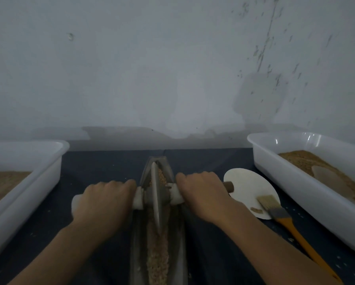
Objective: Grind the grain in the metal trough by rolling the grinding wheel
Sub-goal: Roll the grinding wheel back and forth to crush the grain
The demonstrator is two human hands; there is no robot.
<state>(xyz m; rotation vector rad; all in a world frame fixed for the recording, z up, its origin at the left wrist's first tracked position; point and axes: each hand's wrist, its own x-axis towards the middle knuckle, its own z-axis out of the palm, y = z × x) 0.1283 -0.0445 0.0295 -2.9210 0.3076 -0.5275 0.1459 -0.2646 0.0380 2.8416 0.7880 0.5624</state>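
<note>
Metal trough (pixel 140 233) runs lengthwise down the middle of a dark cloth (pixel 102 161), holding a strip of tan grain (pixel 158 249). Upright in it, toward the far end, stands the grinding wheel (pixel 156 194), its axle handle (pixel 175 195) crossing the trough. Curled over the handle's left part is the left hand (pixel 105 199); the right hand (pixel 201 192) wraps the right part, whose brown tip pokes out past the knuckles. Right of the trough lies a white disc (pixel 248 182) with a brush (pixel 283 217) resting across it. White tubs of brown meal sit at the left (pixel 39 161) and right (pixel 275 161) edges.
</note>
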